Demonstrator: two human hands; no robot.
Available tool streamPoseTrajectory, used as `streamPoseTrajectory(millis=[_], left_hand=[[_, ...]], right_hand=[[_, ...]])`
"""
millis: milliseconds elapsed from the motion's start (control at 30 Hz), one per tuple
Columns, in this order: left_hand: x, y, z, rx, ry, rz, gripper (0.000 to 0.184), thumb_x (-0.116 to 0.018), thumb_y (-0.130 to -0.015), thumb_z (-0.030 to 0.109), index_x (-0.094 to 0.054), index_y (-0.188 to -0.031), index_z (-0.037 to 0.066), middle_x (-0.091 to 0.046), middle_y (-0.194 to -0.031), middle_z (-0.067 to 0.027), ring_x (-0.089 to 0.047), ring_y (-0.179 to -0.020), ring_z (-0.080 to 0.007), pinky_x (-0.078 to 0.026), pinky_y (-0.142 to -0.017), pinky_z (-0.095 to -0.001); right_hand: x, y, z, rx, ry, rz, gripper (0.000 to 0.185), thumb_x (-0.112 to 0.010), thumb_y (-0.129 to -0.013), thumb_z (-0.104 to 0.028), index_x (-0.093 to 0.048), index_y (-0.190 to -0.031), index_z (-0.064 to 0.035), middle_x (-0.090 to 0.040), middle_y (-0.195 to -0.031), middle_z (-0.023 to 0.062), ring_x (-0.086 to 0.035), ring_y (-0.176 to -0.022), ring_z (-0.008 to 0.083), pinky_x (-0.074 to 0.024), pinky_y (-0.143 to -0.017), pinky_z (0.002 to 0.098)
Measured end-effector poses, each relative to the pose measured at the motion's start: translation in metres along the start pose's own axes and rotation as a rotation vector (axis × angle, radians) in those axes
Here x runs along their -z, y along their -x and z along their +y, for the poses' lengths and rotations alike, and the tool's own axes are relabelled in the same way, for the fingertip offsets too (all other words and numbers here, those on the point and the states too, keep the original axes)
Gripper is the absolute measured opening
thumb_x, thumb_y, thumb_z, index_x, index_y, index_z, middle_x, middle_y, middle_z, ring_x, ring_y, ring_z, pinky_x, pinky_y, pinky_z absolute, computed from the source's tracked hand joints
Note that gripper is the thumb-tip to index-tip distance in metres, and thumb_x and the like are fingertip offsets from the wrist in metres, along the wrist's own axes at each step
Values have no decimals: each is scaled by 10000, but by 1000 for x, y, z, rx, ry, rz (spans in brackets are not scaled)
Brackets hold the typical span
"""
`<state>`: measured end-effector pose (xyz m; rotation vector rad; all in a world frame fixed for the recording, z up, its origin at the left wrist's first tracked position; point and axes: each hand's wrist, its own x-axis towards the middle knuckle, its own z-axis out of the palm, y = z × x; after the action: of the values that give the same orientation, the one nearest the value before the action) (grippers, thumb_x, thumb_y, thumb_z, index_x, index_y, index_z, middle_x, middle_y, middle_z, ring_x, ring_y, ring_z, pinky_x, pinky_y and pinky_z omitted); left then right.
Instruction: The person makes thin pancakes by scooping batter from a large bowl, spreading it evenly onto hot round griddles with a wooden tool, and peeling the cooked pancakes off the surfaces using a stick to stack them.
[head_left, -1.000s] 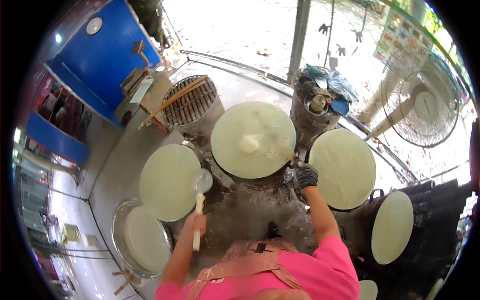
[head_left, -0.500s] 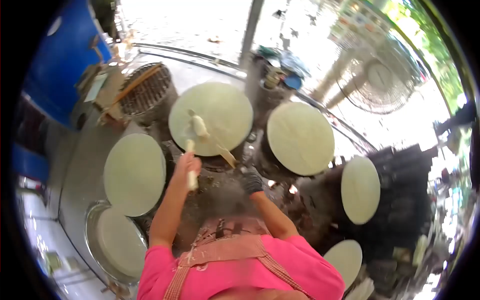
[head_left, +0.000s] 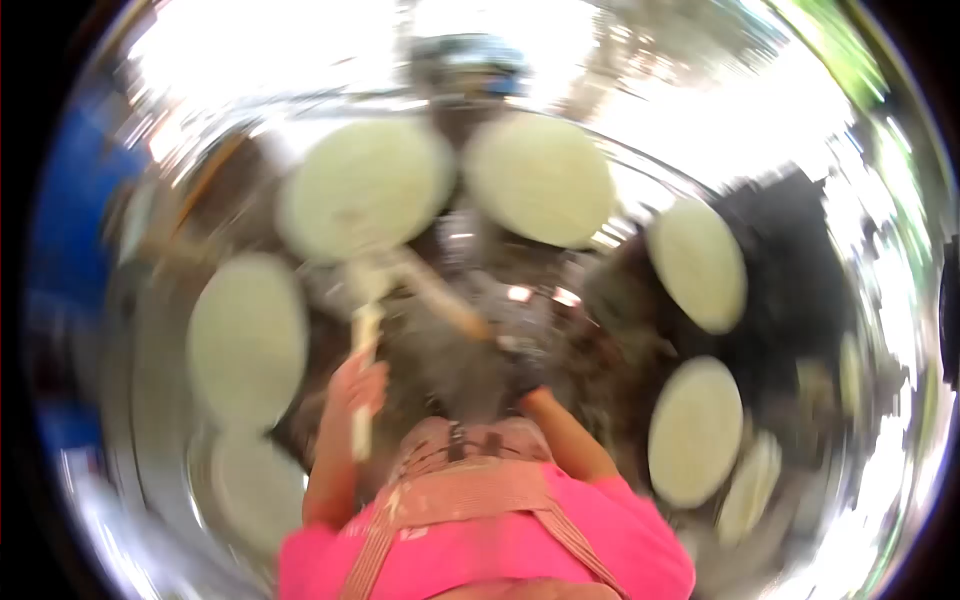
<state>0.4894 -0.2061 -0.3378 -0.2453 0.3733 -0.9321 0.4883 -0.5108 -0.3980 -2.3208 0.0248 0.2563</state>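
Observation:
My left hand (head_left: 358, 386) is closed round a pale wooden handle (head_left: 366, 328). At its far end is a blurred pale head (head_left: 368, 278), just at the near edge of a large round pale sheet (head_left: 365, 185) on a dark round griddle. My right hand (head_left: 525, 372), in a dark glove and smeared by motion, is at the near end of a slanting wooden stick (head_left: 445, 298). That stick runs up to the left and meets or overlaps the pale head; I cannot tell which. Steam or haze blurs the space between my hands.
More round pale sheets surround me: one to the left (head_left: 248, 340), one ahead right (head_left: 540, 180), and others at right (head_left: 698, 265) and lower right (head_left: 697, 432). A metal-rimmed pan (head_left: 195, 490) stands lower left. Beyond it is a blue barrel (head_left: 75, 215).
My view has turned to the right, so the sheets shift across it. Both tools have drawn back from the middle of the far sheet to its near edge, closer to me.

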Motion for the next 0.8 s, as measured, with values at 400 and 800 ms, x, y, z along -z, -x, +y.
streamPoseTrajectory(millis=[400, 800], left_hand=[[71, -154, -112, 451, 36, 529, 245, -384, -888, 244, -440, -885, 5, -313, -559, 2, -314, -406, -89, -294, -381, -234], [24, -216, -119, 910, -10, 627, 302, -334, -900, 277, -470, -960, 14, -299, -503, 12, -307, -368, -73, -281, -330, -214]], right_hand=[[101, 206, 177, -611, -38, 671, 266, -578, -743, -326, -578, -842, -79, -579, -726, 163, -551, -640, 329, -433, -576, 392], [35, 269, 158, -842, -108, 1072, 340, -567, -704, -389, -611, -801, -66, -599, -712, 159, -572, -672, 316, -445, -598, 414]])
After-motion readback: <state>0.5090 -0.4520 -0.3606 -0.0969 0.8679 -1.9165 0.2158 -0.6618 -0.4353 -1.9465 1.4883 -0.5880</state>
